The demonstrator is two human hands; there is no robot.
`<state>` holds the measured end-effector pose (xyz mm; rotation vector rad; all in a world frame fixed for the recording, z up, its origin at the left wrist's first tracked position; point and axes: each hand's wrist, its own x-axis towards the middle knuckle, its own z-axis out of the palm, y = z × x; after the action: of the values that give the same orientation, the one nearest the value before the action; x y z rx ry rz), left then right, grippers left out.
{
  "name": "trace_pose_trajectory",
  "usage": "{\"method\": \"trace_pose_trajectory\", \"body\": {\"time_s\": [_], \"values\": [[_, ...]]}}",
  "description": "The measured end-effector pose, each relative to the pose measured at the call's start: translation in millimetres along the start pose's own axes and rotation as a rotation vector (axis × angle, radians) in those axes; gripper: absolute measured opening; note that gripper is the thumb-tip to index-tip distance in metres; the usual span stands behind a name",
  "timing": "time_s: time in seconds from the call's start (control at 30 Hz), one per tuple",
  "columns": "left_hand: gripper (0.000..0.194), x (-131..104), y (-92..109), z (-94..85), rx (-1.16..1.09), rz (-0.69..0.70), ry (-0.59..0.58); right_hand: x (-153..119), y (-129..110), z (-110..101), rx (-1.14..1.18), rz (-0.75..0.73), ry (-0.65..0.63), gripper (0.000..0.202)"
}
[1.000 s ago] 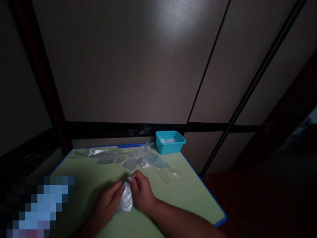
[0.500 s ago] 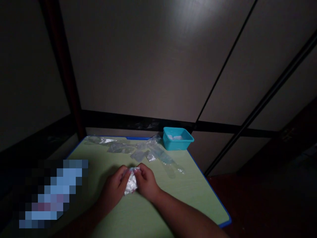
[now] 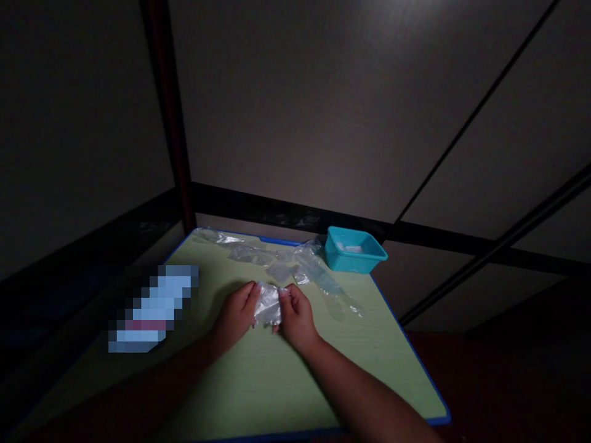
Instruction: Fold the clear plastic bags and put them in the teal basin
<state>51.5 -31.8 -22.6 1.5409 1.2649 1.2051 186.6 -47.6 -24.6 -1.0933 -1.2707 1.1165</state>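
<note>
Both hands, left hand (image 3: 237, 314) & right hand (image 3: 296, 317), fingers pinched shut on clear plastic bag (image 3: 268, 306).

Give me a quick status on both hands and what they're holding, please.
Left hand and right hand both shut on folded clear plastic piece, low over green table. Loose plastic pieces and teal tub beyond, apart from hands.

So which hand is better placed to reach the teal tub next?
Probably the right hand: it is on the side of the teal tub, at the table's far right corner. Both hands grip the clear plastic piece; the left hand is farther away.
</note>
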Motion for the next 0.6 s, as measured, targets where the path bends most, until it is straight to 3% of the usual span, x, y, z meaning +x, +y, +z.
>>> {"method": "trace_pose_trajectory", "body": {"time_s": [0.23, 0.6], "values": [[0.035, 0.8, -4.3, -0.1, -0.039, 0.028, -0.120, 0.7, -3.5, -2.5, -0.030, -0.012, -0.008, 0.042], [0.036, 3.8, -6.6, -5.4, -0.024, 0.037, -0.077, 0.4, 1.0, -5.8, -0.017, -0.047, -0.059, 0.037]]}}
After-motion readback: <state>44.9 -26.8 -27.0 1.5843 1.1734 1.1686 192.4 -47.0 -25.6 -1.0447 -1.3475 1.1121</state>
